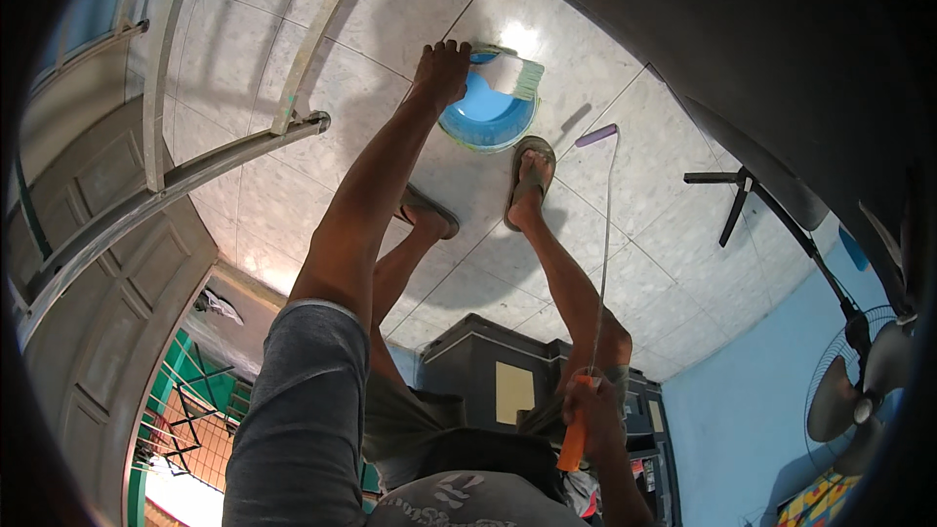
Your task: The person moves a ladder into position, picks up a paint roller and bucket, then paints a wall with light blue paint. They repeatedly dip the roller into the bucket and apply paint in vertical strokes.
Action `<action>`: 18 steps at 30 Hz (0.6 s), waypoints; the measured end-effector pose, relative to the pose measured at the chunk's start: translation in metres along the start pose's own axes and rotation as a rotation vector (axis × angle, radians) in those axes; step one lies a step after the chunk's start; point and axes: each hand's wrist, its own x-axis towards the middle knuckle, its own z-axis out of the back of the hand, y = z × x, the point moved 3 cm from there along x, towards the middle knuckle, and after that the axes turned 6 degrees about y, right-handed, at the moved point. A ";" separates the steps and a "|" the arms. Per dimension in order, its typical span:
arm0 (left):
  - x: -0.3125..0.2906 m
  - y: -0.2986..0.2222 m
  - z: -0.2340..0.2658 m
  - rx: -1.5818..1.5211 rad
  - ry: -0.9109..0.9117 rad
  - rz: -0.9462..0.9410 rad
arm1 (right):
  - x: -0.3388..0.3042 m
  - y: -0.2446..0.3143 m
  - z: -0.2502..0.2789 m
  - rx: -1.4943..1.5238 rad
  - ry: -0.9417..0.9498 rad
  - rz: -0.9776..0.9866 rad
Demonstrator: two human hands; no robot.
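Note:
My left hand (444, 73) reaches far forward, its fingers closed around the hidden handle of a wide paintbrush (504, 75) with pale green bristles. The brush lies level above a round blue bucket (507, 135), whose inside shows light blue; whether that is paint or the bottom, I cannot tell. Close to my body, my right hand (595, 408) grips the orange handle of a paint roller (574, 436). Its long thin wire runs forward to a small purple roller head, held away from the bucket to its right.
A metal ladder-like frame (168, 181) stands at left, before a panelled door (107, 303). My sandalled feet (530, 176) are just behind the bucket on pale tiles (644, 215). A black stand (747, 179) and a fan (859, 405) are at right, a dark cabinet (478, 361) behind me.

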 end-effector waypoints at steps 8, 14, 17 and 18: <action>0.028 0.016 -0.019 -0.082 0.235 -0.025 | 0.007 -0.008 0.009 -0.057 0.011 -0.005; 0.016 0.027 -0.025 -0.219 0.195 -0.050 | 0.006 -0.009 0.025 -0.125 -0.057 -0.005; -0.013 0.038 -0.035 -0.365 -0.136 -0.087 | 0.006 -0.012 0.034 -0.113 -0.064 0.039; -0.027 0.041 -0.038 -0.453 -0.284 -0.104 | 0.006 -0.011 0.036 -0.116 -0.068 0.052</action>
